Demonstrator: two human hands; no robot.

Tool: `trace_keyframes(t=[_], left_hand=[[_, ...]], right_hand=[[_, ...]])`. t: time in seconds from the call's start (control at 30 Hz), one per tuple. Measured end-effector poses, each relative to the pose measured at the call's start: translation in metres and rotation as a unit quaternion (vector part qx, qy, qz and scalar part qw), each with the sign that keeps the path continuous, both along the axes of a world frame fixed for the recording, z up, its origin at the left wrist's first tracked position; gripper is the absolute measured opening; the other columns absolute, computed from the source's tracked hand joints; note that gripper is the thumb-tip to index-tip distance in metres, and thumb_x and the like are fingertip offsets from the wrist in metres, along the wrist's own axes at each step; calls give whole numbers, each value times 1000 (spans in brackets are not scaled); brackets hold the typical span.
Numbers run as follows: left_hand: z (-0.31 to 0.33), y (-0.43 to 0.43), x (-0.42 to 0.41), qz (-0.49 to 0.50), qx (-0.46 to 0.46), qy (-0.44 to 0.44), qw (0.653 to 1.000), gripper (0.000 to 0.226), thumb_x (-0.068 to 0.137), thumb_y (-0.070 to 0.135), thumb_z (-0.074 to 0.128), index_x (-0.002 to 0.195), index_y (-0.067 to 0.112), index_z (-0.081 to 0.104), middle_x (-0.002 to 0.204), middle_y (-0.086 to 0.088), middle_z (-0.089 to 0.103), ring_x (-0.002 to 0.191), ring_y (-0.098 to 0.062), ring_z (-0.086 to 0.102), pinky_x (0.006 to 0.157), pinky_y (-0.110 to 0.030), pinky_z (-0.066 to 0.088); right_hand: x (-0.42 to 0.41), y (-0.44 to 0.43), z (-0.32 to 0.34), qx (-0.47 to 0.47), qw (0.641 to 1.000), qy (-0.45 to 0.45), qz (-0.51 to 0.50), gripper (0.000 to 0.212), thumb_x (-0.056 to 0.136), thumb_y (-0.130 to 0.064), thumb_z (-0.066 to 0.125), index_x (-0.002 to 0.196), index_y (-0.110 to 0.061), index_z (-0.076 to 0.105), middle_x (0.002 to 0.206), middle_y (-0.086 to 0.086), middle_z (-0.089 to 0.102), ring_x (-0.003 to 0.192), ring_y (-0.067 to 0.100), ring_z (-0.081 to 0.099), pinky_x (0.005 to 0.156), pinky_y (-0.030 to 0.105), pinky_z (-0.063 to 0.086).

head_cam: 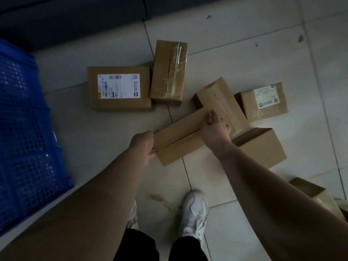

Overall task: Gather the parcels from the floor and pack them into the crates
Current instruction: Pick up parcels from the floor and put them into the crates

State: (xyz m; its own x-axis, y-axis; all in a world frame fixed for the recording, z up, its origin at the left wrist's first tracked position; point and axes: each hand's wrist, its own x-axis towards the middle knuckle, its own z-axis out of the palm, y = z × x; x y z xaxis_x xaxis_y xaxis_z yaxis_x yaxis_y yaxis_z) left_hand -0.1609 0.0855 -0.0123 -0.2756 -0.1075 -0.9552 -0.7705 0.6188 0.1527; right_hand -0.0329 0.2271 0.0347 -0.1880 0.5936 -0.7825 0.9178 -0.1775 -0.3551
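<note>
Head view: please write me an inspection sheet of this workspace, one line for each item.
Surface: pale tiled floor, stained near the shoes.
Job's things: held box between both hands; at least six more boxes on the floor, among them a labelled box and a taped box beside it; blue crate at left.
Clutter: nothing seen.
Grippers: left hand grips the held box's left end; right hand grips its right end, fingers curled over the edge.
Cables: nothing seen.
Surroundings: dark wall at top; dim light.
</note>
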Motion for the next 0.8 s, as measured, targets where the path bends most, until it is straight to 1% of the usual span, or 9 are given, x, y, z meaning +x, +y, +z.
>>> trace_keyframes(t=[0.13,0.2,0.27,0.37,0.47,0.53,0.63,0.7,0.8], left_hand=[[14,-7,-4,12,-25,26,999,41,96,34,54,130,11,58,127,-11,60,112,-29,58,90,-42,55],[19,-12,-7,18,-23,28,999,40,97,34,54,127,9,59,125,-10,61,112,-29,58,90,-41,54],[28,-16,-8,9,-19,37,999,33,98,32,53,121,9,59,119,-10,61,109,-28,59,90,-40,53],[39,-22,-6,-17,-8,58,998,20,98,27,53,105,10,62,112,-12,62,103,-28,60,95,-43,51],[56,-28,-7,-48,3,83,995,19,95,25,56,78,17,63,106,-14,67,102,-32,64,98,-50,50],[69,-32,-9,-53,4,86,995,22,93,27,57,72,19,60,107,-17,68,102,-34,65,96,-52,51],[94,-35,-14,-31,12,89,995,21,96,26,54,76,20,59,110,-17,67,103,-34,64,96,-51,51],[116,-35,-18,-21,25,94,995,18,97,28,53,93,16,66,111,-13,67,101,-32,65,94,-49,53],[154,-35,-29,-11,37,112,993,24,95,30,53,108,15,67,112,-11,69,99,-31,67,93,-48,54]], right_hand=[[9,-7,0,-63,988,24,-136,57,84,-50,47,139,-35,48,134,3,51,128,33,44,108,56,37],[10,-10,11,-96,976,35,-194,44,90,-48,51,126,-24,57,116,3,59,105,23,56,96,44,47],[13,-12,16,-113,968,57,-219,27,98,-38,51,119,-22,57,99,-1,60,86,13,56,86,35,49],[13,-16,23,-93,972,54,-210,28,100,-33,50,124,-20,56,94,-3,59,83,10,54,89,38,51],[7,-18,39,-84,975,55,-197,23,100,-29,48,120,-20,55,88,-1,58,75,12,53,67,28,48],[4,-18,53,-73,979,58,-179,25,101,-28,46,123,-18,55,86,-2,56,71,10,50,59,24,41],[-1,-14,75,-62,981,64,-172,32,102,-27,45,131,-16,54,84,-4,54,70,8,47,58,22,40],[-6,-12,97,-58,982,66,-169,33,102,-28,45,133,-17,53,85,-5,53,72,9,47,58,26,39],[-15,-7,139,-55,980,83,-175,35,102,-28,47,134,-18,52,98,-3,57,82,11,49,74,31,40]])
